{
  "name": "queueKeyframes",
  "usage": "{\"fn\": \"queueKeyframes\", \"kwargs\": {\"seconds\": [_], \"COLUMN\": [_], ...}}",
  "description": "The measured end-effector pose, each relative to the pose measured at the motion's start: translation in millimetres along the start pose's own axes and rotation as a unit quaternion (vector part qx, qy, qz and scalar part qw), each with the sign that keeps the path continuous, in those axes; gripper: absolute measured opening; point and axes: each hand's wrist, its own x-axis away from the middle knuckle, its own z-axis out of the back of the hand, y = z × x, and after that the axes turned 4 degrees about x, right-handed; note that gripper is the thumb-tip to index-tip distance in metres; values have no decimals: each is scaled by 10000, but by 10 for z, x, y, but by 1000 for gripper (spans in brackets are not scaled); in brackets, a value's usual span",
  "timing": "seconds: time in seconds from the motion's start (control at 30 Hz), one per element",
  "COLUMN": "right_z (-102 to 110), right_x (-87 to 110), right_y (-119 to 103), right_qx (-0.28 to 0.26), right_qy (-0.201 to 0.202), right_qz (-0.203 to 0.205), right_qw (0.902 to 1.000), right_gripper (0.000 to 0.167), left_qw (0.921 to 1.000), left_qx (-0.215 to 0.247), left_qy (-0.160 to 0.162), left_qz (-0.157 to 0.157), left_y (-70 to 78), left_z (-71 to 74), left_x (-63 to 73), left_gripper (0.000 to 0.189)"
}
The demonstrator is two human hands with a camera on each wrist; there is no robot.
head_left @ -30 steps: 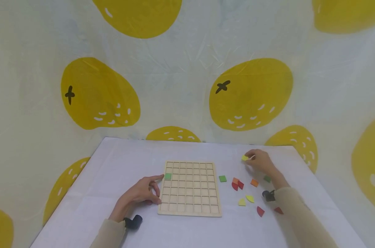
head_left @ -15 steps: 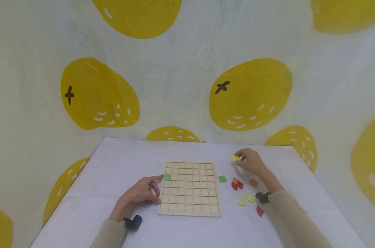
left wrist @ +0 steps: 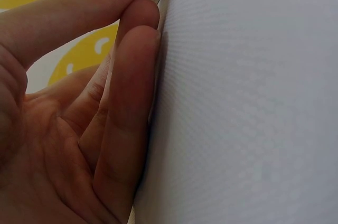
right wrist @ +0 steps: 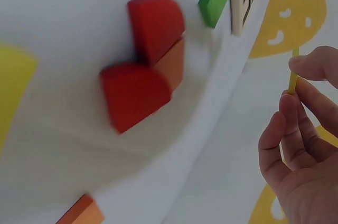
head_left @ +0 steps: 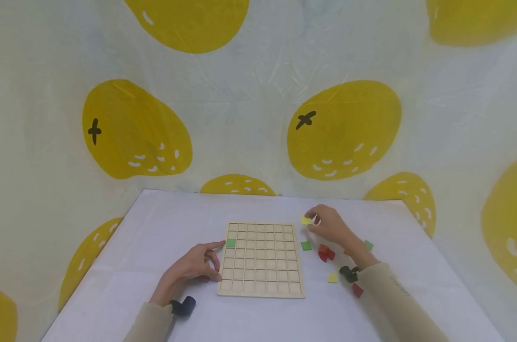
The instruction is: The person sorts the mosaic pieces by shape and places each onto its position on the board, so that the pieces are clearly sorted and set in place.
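Note:
A wooden grid board [head_left: 261, 261] lies on the white-covered table, with one green square tile [head_left: 230, 243] in a cell of its left column. My left hand [head_left: 197, 263] rests at the board's left edge, index finger and thumb touching its side; the other fingers bend loosely on the cloth in the left wrist view. Beyond the board's upper right corner, my right hand [head_left: 330, 225] pinches a yellow tile [head_left: 305, 220] between thumb and fingers, above the table. The right wrist view shows this tile edge-on [right wrist: 293, 76], thin and flat.
Right of the board lie a green square [head_left: 306, 245], red quarter-round pieces [head_left: 322, 256] against an orange piece [head_left: 324, 248], a yellow piece [head_left: 332, 278], another red piece [head_left: 358, 290] and a green piece [head_left: 368, 245]. The right forearm partly covers some pieces. A lemon-print cloth hangs behind.
My right hand has moved left with the yellow tile, from the far right of the table to near the board's upper right corner. My left hand stays at the board's edge.

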Motion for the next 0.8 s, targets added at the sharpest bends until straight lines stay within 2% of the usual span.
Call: {"fn": "queueKeyframes", "kwargs": {"seconds": [0.43,0.8], "right_z": [-126,-370], "right_x": [-89,-133], "right_y": [-419,-654], "right_qx": [-77,-233], "right_qy": [-172,-256], "right_qz": [422,781], "right_qw": [9989,9963], "right_gripper": [25,25], "left_qw": [10000,10000], "left_qx": [0,58], "left_qy": [8,-17], "left_qz": [-47,-36], "left_y": [-32,-44], "left_z": [-2,3], "left_x": [-11,-20], "left_gripper": [103,102]}}
